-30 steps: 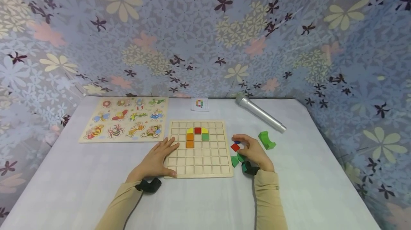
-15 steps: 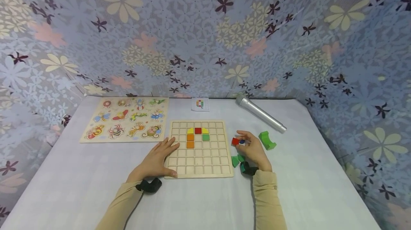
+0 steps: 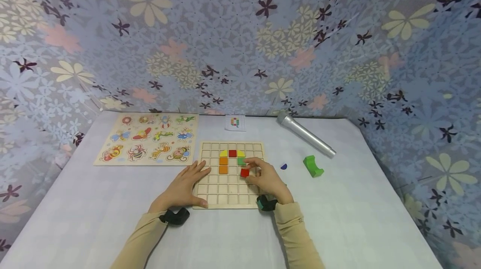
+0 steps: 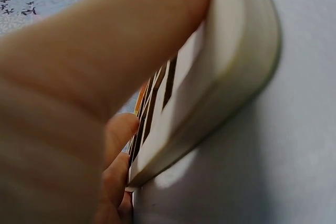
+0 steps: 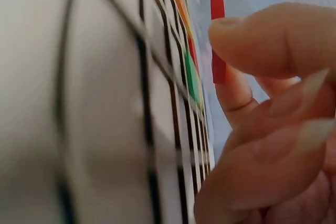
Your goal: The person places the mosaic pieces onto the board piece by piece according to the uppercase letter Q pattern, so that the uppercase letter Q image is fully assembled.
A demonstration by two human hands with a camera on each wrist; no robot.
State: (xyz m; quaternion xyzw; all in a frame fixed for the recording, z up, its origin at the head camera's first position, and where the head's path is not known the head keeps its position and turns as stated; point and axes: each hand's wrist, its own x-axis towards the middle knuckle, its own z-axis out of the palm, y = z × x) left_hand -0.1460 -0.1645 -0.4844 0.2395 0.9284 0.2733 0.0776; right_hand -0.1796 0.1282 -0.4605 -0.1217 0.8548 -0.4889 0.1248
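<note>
My right hand (image 3: 267,180) pinches a red square tile (image 3: 244,173) between thumb and fingers over the wooden grid board (image 3: 214,200). In the right wrist view the red tile (image 5: 218,40) stands edge-on, apart from the board. Below the green square (image 3: 241,161) in the right column hangs the held tile. My left hand (image 3: 183,187) lies spread on the board's left edge, its thumb along the near corner. Set in the grid are a red square (image 3: 232,153), two orange squares (image 3: 223,165) and two yellow corner pieces (image 3: 223,153).
A blue half-round piece (image 3: 284,166) and a green arch block (image 3: 313,166) lie to the right. Behind the board is a small pattern card (image 3: 234,123). A silver microphone (image 3: 306,134) lies at the back right, an insect picture board (image 3: 146,139) at the left.
My right hand has picked up the red tile and carried it left over the board. The blue piece now lies free of the fingers. My left hand has stayed in place.
</note>
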